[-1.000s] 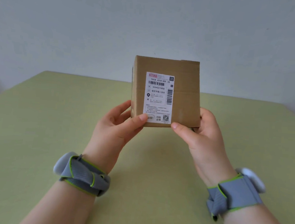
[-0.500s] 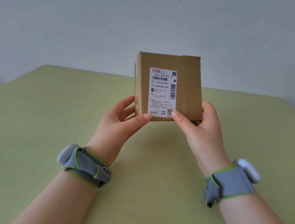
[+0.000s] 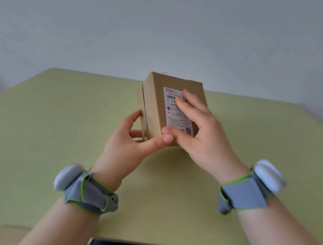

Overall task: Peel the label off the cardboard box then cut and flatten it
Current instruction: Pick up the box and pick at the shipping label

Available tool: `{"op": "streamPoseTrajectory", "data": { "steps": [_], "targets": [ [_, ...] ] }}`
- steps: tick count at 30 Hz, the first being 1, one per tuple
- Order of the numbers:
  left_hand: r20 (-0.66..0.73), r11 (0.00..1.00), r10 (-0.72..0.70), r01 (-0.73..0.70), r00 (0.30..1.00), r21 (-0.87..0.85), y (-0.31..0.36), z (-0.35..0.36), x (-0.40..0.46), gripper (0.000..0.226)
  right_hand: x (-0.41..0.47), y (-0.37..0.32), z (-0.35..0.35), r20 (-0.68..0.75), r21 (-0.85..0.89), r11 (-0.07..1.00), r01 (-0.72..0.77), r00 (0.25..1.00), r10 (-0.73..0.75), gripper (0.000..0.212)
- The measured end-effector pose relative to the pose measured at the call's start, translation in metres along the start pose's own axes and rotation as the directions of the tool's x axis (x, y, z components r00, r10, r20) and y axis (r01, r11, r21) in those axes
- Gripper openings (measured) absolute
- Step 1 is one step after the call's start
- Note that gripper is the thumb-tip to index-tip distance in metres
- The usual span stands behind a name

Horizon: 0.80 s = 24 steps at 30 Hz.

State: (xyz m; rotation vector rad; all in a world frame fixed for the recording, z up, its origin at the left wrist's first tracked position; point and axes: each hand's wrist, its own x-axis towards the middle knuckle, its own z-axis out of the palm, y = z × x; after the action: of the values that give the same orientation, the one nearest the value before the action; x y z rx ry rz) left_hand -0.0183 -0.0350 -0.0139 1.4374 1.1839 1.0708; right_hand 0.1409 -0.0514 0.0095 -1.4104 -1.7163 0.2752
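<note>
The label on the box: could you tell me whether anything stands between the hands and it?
Nothing visible does. The right hand already lies on the label, fingers spread across it, while the left hand holds the cardboard box by its lower left corner.

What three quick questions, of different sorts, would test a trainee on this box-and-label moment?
1. True or false: the label is already fully peeled off the cardboard box.
2. Which hand lies flat over the label? A) left hand B) right hand C) neither
3. Fill in: the box is over a ____-coloured table.

Key
1. False: the label lies flat on the box face, no corner visibly lifted.
2. B: its fingers spread over the label, while the left hand has a grip on the box's near-left lower edge.
3. Green (pale yellow-green).
</note>
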Motion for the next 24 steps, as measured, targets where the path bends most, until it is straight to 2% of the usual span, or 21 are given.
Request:
{"op": "streamPoseTrajectory", "data": {
  "steps": [2, 4, 6, 10, 13, 18, 24],
  "targets": [
    [0.03, 1.0, -0.023, 0.023, 0.999, -0.006, -0.006, -0.001, -0.001, 0.105, -0.005, -0.001, 0.004, 0.015, -0.01, 1.0, 0.012, 1.0, -0.012, 0.065],
    [0.061, 0.998, -0.046, 0.049, 0.997, -0.046, -0.01, -0.002, -0.002, 0.082, -0.006, -0.003, 0.005, 0.043, -0.007, 1.0, 0.001, 0.999, -0.001, 0.056],
    [0.088, 0.995, -0.061, 0.067, 0.994, -0.072, -0.013, -0.003, -0.001, 0.073, -0.004, -0.005, 0.002, 0.088, 0.0, 1.0, -0.021, 0.996, 0.021, 0.049],
    [0.14, 0.997, -0.04, 0.05, 0.989, -0.062, -0.016, -0.005, 0.003, 0.098, 0.0, -0.005, -0.007, 0.2, 0.009, 0.999, -0.048, 0.979, 0.045, 0.055],
    [0.15, 0.997, -0.034, 0.043, 0.988, -0.056, -0.017, -0.005, 0.005, 0.108, 0.001, -0.004, -0.011, 0.242, 0.008, 0.998, -0.056, 0.969, 0.052, 0.06],
    [0.148, 0.998, -0.027, 0.035, 0.989, -0.052, -0.02, -0.004, 0.006, 0.099, 0.002, -0.003, -0.007, 0.226, 0.024, 0.998, -0.058, 0.973, 0.051, 0.055],
    [0.128, 0.999, -0.009, 0.014, 0.992, -0.042, -0.023, -0.001, 0.005, 0.107, 0.0, 0.0, -0.011, 0.216, 0.09, 0.992, -0.088, 0.974, 0.067, 0.055]
  ]
}}
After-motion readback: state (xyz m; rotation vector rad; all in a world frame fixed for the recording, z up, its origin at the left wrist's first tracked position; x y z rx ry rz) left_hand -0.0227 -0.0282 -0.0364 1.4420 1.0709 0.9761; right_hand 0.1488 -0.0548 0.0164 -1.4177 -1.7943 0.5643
